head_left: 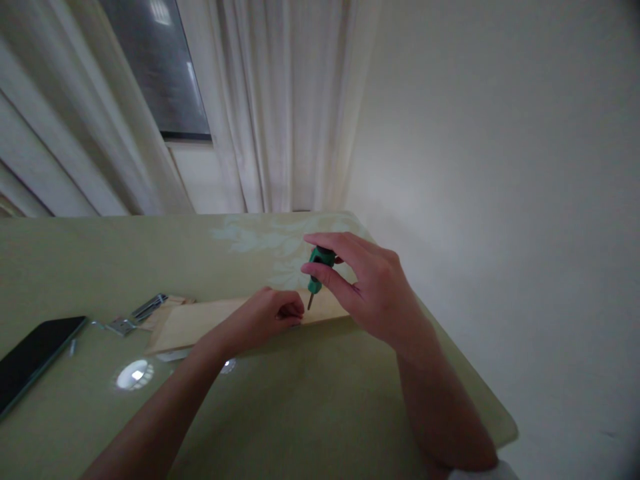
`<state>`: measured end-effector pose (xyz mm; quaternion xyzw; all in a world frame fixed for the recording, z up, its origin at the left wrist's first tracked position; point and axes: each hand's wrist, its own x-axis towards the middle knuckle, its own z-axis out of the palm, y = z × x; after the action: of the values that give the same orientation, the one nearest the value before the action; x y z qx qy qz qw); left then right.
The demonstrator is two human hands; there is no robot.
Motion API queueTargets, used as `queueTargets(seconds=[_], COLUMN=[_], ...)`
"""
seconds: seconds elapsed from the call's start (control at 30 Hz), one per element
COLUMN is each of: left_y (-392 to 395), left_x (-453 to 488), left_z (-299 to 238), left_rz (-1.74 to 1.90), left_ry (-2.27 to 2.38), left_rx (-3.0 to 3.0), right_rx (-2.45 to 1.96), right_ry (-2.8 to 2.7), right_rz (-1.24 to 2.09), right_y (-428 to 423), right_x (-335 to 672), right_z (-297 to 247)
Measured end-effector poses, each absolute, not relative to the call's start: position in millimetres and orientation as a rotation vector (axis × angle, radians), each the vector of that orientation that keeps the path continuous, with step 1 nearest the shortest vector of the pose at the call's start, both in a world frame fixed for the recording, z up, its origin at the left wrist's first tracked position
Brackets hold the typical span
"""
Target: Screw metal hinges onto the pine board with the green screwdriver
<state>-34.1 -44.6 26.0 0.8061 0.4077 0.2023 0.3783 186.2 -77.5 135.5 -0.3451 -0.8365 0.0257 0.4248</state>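
My right hand grips a green and black screwdriver by its handle, thumb on one side and fingers over the top. The short shaft points down and slightly left, its tip just above a pale wooden board that lies flat on the table. My left hand rests at the board's near edge with its fingers curled in, close to the left of the screwdriver tip. Whatever its fingertips pinch or press is hidden from me. A small dark piece shows at the board's edge under those fingers.
Metal hardware pieces and a metal slide-like part lie left of the board, beside small wooden pieces. A dark phone and a small screw-like piece are farther left. The wall borders the table's right side; curtains hang behind.
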Motion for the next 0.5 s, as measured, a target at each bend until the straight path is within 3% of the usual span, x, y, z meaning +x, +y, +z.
queueTargets(seconds=[0.5], left_y=[-37], left_x=[-36], left_z=[7], left_rz=[0.533], left_ry=[1.056], left_rx=[2.147], right_rx=[-0.808], right_ry=[-2.155], right_rz=[0.145], right_y=[-66], right_x=[170], right_z=[121])
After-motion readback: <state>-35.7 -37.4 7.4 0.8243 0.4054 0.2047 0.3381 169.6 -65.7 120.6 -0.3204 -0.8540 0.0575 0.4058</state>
